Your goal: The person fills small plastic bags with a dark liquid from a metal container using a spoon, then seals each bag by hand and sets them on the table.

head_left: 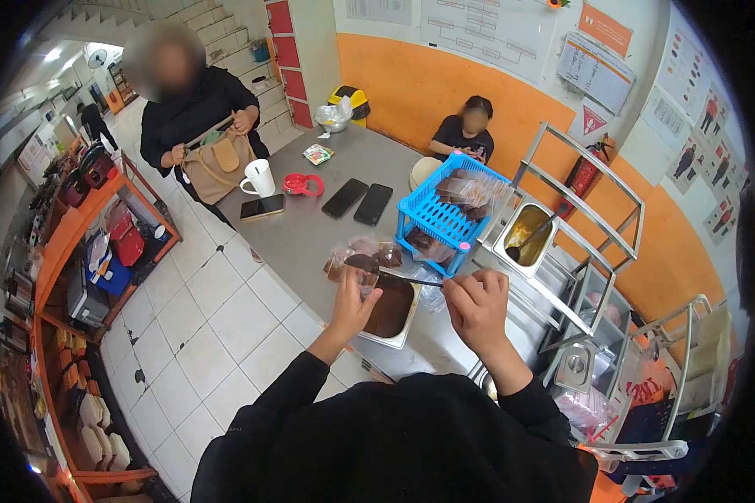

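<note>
My right hand [478, 310] grips the dark handle of a ladle [407, 279], fingers closed round its end. The ladle's bowl reaches left to my left hand [352, 306], which holds a small clear plastic bag [367, 283] upright around it. Below both hands sits a steel pan [398, 339] of brown sauce [392, 312]. Just beyond the pan lie several filled bags of brown sauce [387, 253]. Some loose clear plastic [429, 293] rests by the pan's right side.
A blue two-tier basket [445, 220] holds more filled bags. Right of it, a steel pan [528, 238] contains yellowish sauce and a ladle. Phones [344, 198], a white mug [258, 178] and red tape [302, 185] lie on the steel table [310, 243]. One person [201, 126] stands with a bag; another [466, 134] sits behind.
</note>
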A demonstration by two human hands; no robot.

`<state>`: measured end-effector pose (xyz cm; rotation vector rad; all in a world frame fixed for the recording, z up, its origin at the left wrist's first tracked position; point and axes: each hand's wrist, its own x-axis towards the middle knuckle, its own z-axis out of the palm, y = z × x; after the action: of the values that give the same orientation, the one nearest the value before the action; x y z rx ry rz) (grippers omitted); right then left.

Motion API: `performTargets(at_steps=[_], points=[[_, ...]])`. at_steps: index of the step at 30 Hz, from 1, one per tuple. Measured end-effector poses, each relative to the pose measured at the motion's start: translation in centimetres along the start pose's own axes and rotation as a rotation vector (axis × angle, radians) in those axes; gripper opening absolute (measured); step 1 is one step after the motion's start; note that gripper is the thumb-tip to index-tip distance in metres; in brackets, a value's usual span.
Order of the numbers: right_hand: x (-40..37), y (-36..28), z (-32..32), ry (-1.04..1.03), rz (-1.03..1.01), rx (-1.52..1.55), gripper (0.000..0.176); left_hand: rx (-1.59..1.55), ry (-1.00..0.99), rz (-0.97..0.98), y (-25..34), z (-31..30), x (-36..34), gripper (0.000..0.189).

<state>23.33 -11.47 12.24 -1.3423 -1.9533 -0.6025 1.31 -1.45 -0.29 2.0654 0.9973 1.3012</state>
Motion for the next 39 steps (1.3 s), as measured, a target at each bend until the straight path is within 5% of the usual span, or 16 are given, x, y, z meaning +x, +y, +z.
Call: performTargets(at_steps=[28,39], points=[[-0.8,-0.2,0.4,-0.076,0.039,0.111,0.018,-0.016,0.038,0.009,0.4,-0.3,-0.6,0.057],[-0.6,-0.4,0.9,-0.112,0.214,0.32,0.01,0.12,0.076,0.063,-1.0,0.1,-1.0,0.066]])
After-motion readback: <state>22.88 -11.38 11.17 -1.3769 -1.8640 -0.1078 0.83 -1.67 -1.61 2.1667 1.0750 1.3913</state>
